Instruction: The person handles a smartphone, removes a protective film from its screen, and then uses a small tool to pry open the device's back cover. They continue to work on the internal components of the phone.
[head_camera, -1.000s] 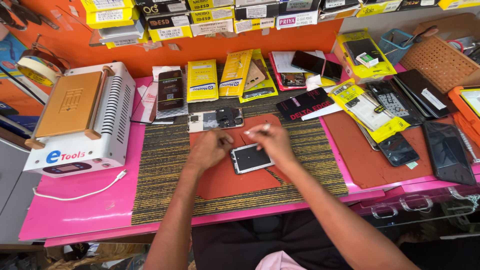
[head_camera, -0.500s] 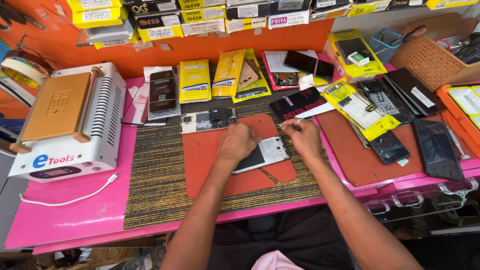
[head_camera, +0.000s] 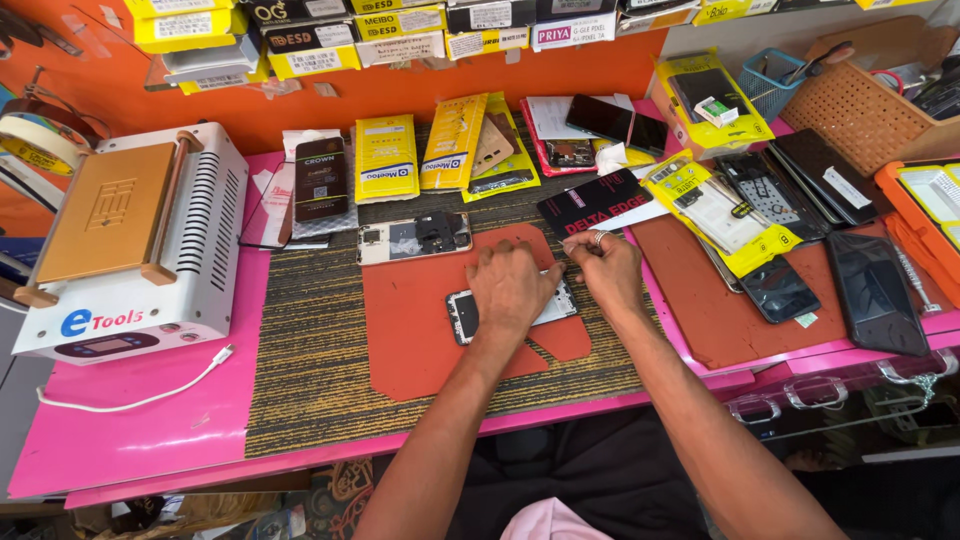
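A small phone (head_camera: 465, 315) with its dark screen up lies on an orange-red mat (head_camera: 415, 320) at the middle of the bench. My left hand (head_camera: 512, 285) presses down on the phone and covers most of it. My right hand (head_camera: 603, 265) rests at the phone's right end, fingers curled against its edge, a ring on one finger. An opened phone body (head_camera: 413, 238) with bare inner parts lies just behind the mat.
A white heating machine (head_camera: 125, 245) with a brass-coloured plate stands at the left, its white cable (head_camera: 140, 398) trailing on the pink bench. Yellow parts packets (head_camera: 386, 158) lie behind. Several dark phones and screens (head_camera: 875, 290) lie at the right, with a brown basket (head_camera: 865, 105) behind them.
The view has shifted, so the bench sits differently in frame. Both hands stay on the phone; the left now lies flat over it and the right has closed against its right end.
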